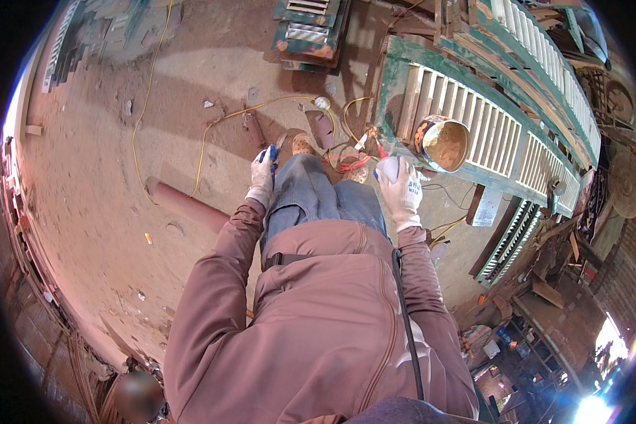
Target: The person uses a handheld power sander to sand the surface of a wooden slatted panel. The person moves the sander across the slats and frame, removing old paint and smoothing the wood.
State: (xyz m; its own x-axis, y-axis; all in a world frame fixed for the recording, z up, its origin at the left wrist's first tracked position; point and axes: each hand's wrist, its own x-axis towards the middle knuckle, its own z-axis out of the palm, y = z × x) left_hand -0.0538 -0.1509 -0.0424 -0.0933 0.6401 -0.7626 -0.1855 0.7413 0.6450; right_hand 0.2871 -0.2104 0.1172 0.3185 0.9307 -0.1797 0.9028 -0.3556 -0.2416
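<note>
A worker wears a mauve jacket [318, 304] and blue-grey trousers [302, 189], a dark strap [405, 318] running along the jacket's right side; just beyond, 2 white-gloved hands reach out over a dusty floor [113, 247]; the left hand [261, 175] curls its fingers together around a small blue-handled tool [273, 155], its exact kind too small to tell, held near a brown shoe [302, 145]; the right hand [403, 187] has its fingers clamped on a pale rounded object [388, 168], near the low side of a green-framed shutter [396, 85].

To the left, a long reddish-brown tube [187, 203] lies on the floor, its right end passing behind the left sleeve [222, 261]; just beyond the right hand, on the right, an open tin [446, 145] with brownish contents stands on the shutter's pale slats; a yellow cable [203, 152] winds across the floor, passing a small white disc [322, 103]; on the far right, another shutter [544, 63] stands beside the first; farthest off, a stack of louvred panels [307, 35] rests near the centre.
</note>
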